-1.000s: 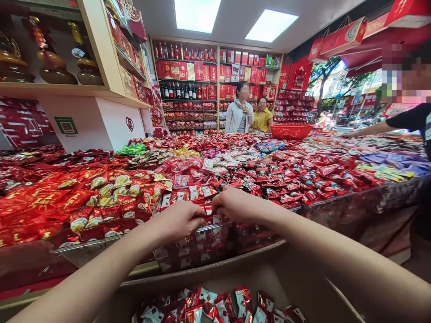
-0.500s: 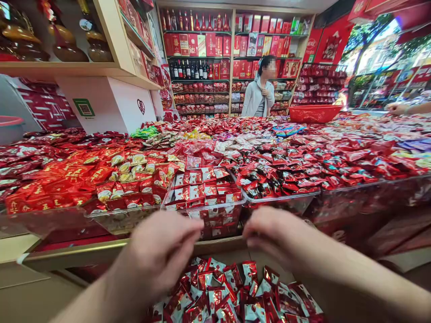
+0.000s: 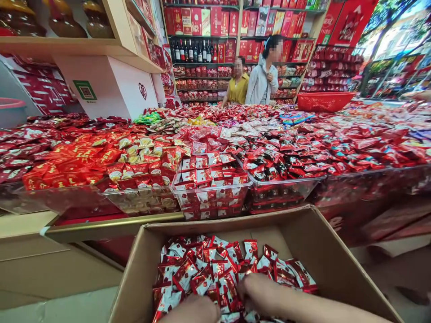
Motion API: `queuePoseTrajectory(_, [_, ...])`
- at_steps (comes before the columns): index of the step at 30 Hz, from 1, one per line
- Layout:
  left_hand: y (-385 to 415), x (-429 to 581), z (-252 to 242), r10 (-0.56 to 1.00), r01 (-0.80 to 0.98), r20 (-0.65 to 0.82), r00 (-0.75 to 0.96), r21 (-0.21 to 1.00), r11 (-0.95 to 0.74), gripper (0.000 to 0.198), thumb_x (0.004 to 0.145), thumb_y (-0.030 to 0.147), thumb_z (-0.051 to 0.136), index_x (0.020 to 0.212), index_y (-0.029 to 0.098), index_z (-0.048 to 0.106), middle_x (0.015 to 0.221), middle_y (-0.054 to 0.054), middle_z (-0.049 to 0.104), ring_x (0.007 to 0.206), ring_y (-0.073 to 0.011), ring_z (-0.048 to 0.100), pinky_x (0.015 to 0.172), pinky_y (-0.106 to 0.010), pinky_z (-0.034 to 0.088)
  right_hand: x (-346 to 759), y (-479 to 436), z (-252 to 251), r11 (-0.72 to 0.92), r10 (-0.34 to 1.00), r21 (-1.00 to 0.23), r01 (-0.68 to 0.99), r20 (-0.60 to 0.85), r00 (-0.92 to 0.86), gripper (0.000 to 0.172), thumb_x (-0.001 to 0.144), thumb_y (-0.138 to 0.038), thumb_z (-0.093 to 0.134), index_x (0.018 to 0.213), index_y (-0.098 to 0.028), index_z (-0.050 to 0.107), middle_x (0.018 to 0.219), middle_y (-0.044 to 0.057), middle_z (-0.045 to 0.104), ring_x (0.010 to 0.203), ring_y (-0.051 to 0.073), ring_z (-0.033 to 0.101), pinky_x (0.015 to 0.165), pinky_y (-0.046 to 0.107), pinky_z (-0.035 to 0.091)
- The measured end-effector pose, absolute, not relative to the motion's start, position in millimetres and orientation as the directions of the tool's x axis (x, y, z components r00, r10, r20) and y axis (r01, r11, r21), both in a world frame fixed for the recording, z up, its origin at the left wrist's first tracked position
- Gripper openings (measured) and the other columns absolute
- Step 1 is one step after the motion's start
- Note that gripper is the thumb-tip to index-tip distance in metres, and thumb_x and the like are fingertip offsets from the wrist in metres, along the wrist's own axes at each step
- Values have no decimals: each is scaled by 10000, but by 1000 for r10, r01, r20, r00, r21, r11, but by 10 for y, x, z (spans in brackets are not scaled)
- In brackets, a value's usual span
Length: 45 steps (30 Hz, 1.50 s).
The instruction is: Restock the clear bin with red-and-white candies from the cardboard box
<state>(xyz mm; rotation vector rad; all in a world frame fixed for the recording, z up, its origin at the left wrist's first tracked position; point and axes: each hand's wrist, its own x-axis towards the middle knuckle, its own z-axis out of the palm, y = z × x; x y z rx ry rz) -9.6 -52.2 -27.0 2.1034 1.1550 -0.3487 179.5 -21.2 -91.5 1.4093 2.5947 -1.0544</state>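
Observation:
A cardboard box (image 3: 292,224) stands in front of me, holding many small red-and-white wrapped packets (image 3: 202,276). Down among these packets is my right hand (image 3: 257,287), its fingers curled; whatever they grip is hidden. At the bottom edge of the view, my left hand (image 3: 195,309) also touches the packets, but its fingers are mostly out of sight. Just beyond the box, a clear plastic bin (image 3: 212,190) holds similar red-and-white packets stacked in rows.
Further bins of packaged sweets (image 3: 286,152) spread across the display. A red basket (image 3: 323,102) sits at the back right. Two people stand behind the display, one in a light jacket (image 3: 257,85), one in a yellow shirt (image 3: 238,89). A white pillar (image 3: 111,89) rises at left.
Both my hands have dropped from in front of the bin's edge into the cardboard box. The view has tilted downward, showing more of the box. A second person now shows at the back.

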Motion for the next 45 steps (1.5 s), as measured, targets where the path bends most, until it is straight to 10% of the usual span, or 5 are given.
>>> queuePoseTrajectory(7, [-278, 78, -192, 818, 342, -364, 444, 913, 221, 543, 688, 338, 548, 1167, 149, 376, 920, -73, 590, 838, -181, 539, 713, -285, 410, 1841, 105, -305, -132, 918, -953, 272, -221, -329, 258, 667, -376, 552, 744, -131, 533, 630, -5, 540, 534, 81, 451, 503, 201, 347])
queuePoseTrajectory(13, [-326, 224, -47, 810, 118, -412, 418, 908, 401, 567, 641, 388, 593, 1089, 70, 454, 578, 37, 502, 469, -73, 408, 493, -222, 368, 1754, 7, -93, -276, 925, -960, -52, -251, -284, 268, 616, -362, 623, 620, -126, 495, 512, -59, 428, 460, 40, 316, 448, 181, 240])
queuePoseTrajectory(24, [-364, 279, 94, 842, -82, -397, 366, 887, 454, 577, 670, 259, 598, 1146, 151, 292, 715, -8, 590, 644, -129, 559, 602, -265, 439, 1848, -11, -72, -331, 932, -921, -205, -284, -226, 248, 649, -353, 609, 687, -135, 497, 542, -45, 460, 468, 47, 360, 456, 188, 289])
queuePoseTrajectory(35, [-334, 219, 92, 873, 26, -339, 349, 935, 353, 584, 682, 198, 532, 1166, 203, 206, 693, 12, 585, 586, -129, 586, 525, -228, 410, 1793, -93, -144, -492, 855, -801, -341, -372, -361, 268, 662, -368, 592, 653, -158, 426, 523, -62, 438, 436, 43, 386, 461, 192, 336])
queuePoseTrajectory(45, [-361, 71, 174, 831, 538, -251, 496, 840, -67, 639, 707, 162, 450, 1258, 300, 157, 640, 54, 483, 556, -109, 431, 510, -221, 312, 1835, -114, -88, -296, 731, -955, 36, -250, -635, 205, 614, -294, 632, 681, -135, 521, 585, -36, 501, 528, 60, 405, 526, 201, 328])
